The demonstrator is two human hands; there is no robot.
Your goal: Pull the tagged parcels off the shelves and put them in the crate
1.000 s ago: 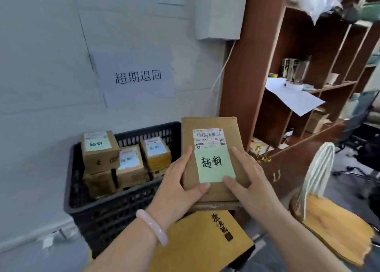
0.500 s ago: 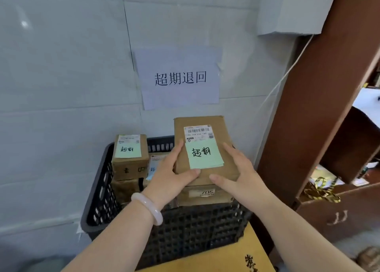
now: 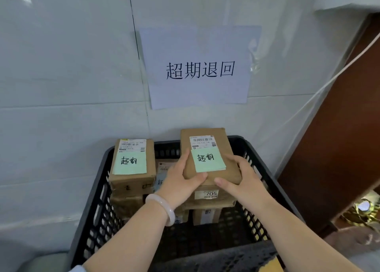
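Observation:
A brown cardboard parcel [image 3: 207, 140] with a barcode label and a green handwritten tag lies inside the black plastic crate [image 3: 98, 206], on top of a box marked 705 [image 3: 211, 194]. My left hand [image 3: 181, 179] grips its left near corner; a pale bracelet sits on that wrist. My right hand [image 3: 240, 179] holds its right near corner. To the left stands another tagged parcel [image 3: 131, 160] on a stack of boxes. A third parcel [image 3: 162, 168] lies lower between them, mostly hidden by my left hand.
A paper sign [image 3: 199, 70] with printed characters is taped to the white wall behind the crate. A brown wooden shelf side [image 3: 339, 138] rises at the right, with a white cable [image 3: 320, 90] running along it. A yellow-brown flat thing [image 3: 271, 265] shows at the bottom edge.
Both hands carried the tagged parcel from in front of the shelf leftward and down into the crate, onto the 705 box. The view swung left and closer to the crate.

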